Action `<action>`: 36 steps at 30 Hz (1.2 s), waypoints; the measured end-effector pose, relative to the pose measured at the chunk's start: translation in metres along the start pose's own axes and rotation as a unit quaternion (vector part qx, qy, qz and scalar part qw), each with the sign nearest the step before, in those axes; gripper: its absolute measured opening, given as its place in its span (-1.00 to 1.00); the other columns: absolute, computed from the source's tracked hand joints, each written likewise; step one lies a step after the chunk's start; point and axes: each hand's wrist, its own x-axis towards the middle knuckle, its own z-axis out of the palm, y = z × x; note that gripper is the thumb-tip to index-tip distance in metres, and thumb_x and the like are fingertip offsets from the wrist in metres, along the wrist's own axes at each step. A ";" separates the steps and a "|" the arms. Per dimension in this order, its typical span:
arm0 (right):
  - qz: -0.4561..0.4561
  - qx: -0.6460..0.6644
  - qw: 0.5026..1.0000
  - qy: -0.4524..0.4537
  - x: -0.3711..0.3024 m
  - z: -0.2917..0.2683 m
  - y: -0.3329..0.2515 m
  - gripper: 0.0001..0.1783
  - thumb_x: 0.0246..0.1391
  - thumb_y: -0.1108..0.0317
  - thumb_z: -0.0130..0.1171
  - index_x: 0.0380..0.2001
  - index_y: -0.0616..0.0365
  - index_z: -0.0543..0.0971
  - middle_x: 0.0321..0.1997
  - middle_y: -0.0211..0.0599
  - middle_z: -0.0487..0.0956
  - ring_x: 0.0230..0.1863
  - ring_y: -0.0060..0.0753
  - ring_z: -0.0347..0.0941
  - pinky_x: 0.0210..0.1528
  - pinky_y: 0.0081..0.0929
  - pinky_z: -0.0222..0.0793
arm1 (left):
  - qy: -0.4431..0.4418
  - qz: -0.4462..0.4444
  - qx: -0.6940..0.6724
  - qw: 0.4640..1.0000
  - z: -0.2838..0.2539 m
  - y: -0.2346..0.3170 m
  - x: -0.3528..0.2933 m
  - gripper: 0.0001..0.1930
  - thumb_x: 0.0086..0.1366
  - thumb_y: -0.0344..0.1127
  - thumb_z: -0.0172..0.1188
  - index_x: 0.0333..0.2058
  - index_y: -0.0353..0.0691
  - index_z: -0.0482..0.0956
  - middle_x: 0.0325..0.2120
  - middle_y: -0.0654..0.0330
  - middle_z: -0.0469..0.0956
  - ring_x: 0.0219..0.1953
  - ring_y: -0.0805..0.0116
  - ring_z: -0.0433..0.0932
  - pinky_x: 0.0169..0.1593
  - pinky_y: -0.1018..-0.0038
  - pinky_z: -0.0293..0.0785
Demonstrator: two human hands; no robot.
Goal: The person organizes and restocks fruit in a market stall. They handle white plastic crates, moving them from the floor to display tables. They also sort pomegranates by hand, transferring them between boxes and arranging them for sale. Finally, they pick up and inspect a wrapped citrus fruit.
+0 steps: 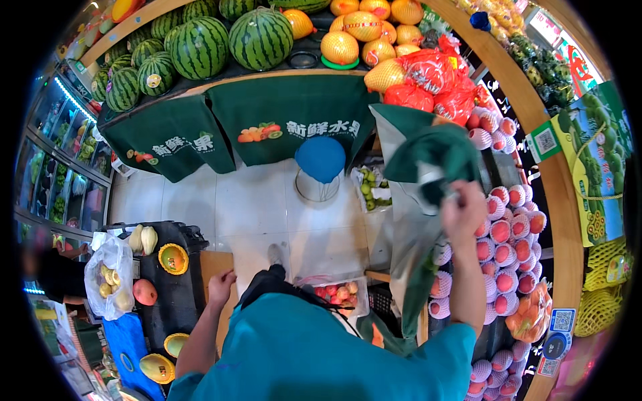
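My right hand (464, 210) is raised over the right-hand display, its fingers closed on a green cloth (428, 157). The cloth's upper part is bunched and smeared by motion. Grey and green fabric (409, 220) hangs below it along the stand's edge. Close by lie pink-red fruits in white foam nets (500, 231). At my left side hangs my left hand (221, 286), fingers curled, with nothing visible in them. It is beside a brown board (215, 271) at the edge of the dark left-hand stand (150, 267).
Ahead, a shelf with green drapes (287, 100) carries watermelons (197, 48) and netted yellow fruit (339, 48). A blue round stool (320, 160) stands on the tiled floor, beside a box of green fruit (372, 190). Near my feet is a crate of red fruit (338, 294). Another person (53, 271) is at far left.
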 end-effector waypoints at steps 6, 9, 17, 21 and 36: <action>-0.169 0.075 0.901 -0.393 -0.096 0.104 -0.073 -0.79 -0.29 0.44 0.28 -0.48 0.09 0.48 -0.45 -0.22 0.48 -0.38 -0.10 0.54 -0.39 -0.20 0.47 | -0.099 0.046 -0.063 0.992 0.020 0.041 0.106 -0.63 0.37 -0.22 0.22 0.02 -0.38 0.63 -0.29 0.06 0.74 -0.23 0.35 0.72 -0.04 0.42 0.59; -0.120 0.003 0.840 -0.530 -0.159 0.166 -0.039 -0.77 -0.22 0.35 0.28 -0.39 0.13 0.58 -0.34 -0.16 0.57 -0.26 -0.06 0.60 -0.25 -0.15 0.55 | -0.134 0.026 -0.080 0.987 0.026 0.055 0.152 -0.63 0.40 -0.24 0.19 0.05 -0.37 0.60 -0.26 0.12 0.73 -0.23 0.41 0.69 -0.15 0.49 0.56; 0.012 0.027 0.861 -0.508 -0.153 0.242 -0.030 -0.78 0.01 0.27 0.20 -0.29 0.12 0.62 -0.36 -0.06 0.59 -0.27 0.07 0.59 -0.21 -0.05 0.55 | -0.143 0.016 -0.107 0.984 0.033 0.052 0.233 -0.67 0.37 -0.27 0.21 -0.02 -0.40 0.64 -0.32 0.08 0.74 -0.28 0.36 0.70 -0.11 0.46 0.59; 0.004 0.030 0.882 -0.470 -0.043 0.242 -0.037 -0.83 0.08 0.28 0.18 -0.32 0.13 0.61 -0.32 -0.08 0.60 -0.28 0.02 0.62 -0.25 -0.08 0.57 | -0.152 -0.017 -0.130 0.980 0.044 0.060 0.247 -0.70 0.36 -0.31 0.19 -0.05 -0.39 0.66 -0.35 0.10 0.73 -0.30 0.37 0.69 -0.12 0.47 0.59; -0.053 -0.016 0.957 -0.283 0.246 0.195 0.103 -0.72 0.06 0.47 0.23 -0.12 0.19 0.67 -0.25 0.00 0.64 -0.28 0.02 0.61 -0.20 -0.20 0.55 | -0.031 -0.028 0.099 0.994 0.174 0.078 0.294 -0.71 0.28 0.02 0.21 -0.20 0.04 0.75 -0.20 0.06 0.72 -0.12 -0.01 0.68 -0.01 0.12 0.59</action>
